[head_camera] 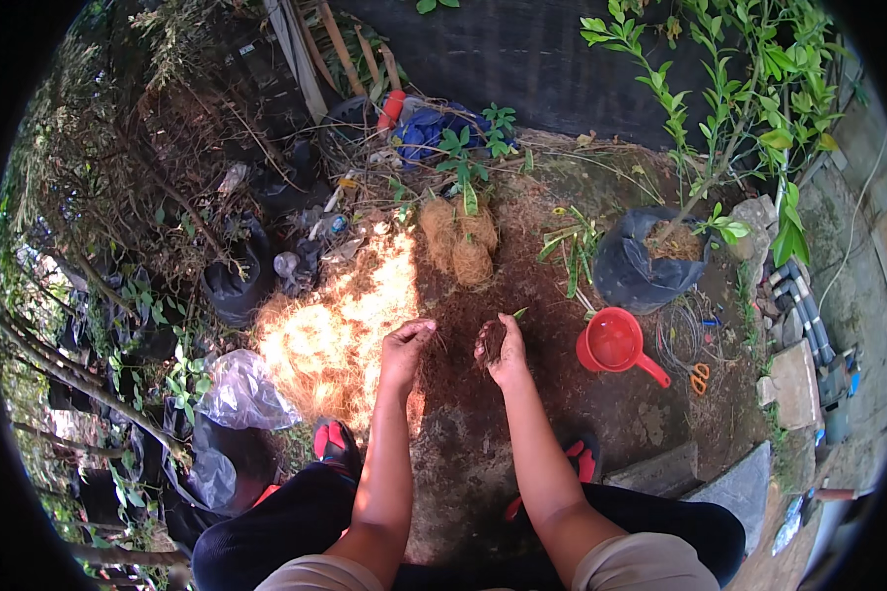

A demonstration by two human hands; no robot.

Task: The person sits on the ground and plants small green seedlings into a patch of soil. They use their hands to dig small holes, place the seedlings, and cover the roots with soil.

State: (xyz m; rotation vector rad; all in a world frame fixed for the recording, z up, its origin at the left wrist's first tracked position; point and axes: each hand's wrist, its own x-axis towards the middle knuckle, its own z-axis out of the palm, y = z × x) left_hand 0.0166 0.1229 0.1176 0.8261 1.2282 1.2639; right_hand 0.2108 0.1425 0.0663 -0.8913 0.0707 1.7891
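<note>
My right hand (504, 347) is closed around a clump of dark soil or growing medium (492, 341), with a small green leaf (520, 313) sticking out beside the fingers. Facing it, my left hand (408, 349) pinches thumb and fingertips together over some thin brown fibres; how much it holds is hard to see. Past both hands stand several fibre-wrapped balls (467, 240) with green shoots. Left of my left hand lies a sunlit heap of loose coconut fibre (325, 347). A red plastic dipper (612, 341) with liquid in it rests to the right of my right hand.
A black grow bag (639, 258) holds a leafy young tree at the right. Cut leaves (576, 247) lie beside it. Coiled wire (680, 332) and orange-handled scissors (699, 379) are near the dipper. Clear plastic bags (245, 391) and dry branches (170, 192) crowd the left side.
</note>
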